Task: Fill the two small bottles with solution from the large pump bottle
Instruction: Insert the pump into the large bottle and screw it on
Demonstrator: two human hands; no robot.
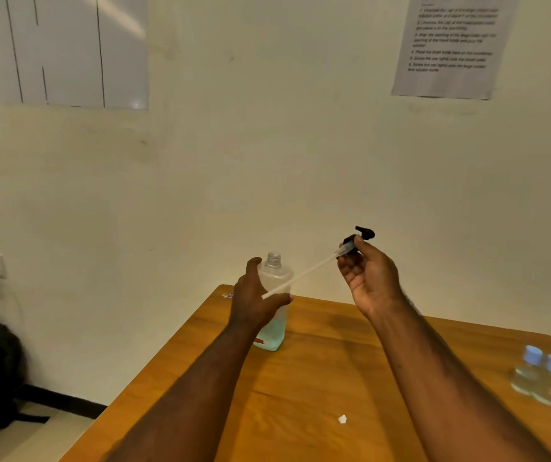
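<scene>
Head view: large pump bottle (275, 328) stands upright on the wooden table (317, 378), open threaded neck pointing up. The left hand (254, 301) wraps its upper body. Right of and above the bottle's neck, the right hand (369, 278) pinches the black pump head (359, 240). Its white dip tube (300, 276) slants down-left across the bottle's shoulder. Well right of the bottle, two small bottles (530, 373) stand capped, side by side.
</scene>
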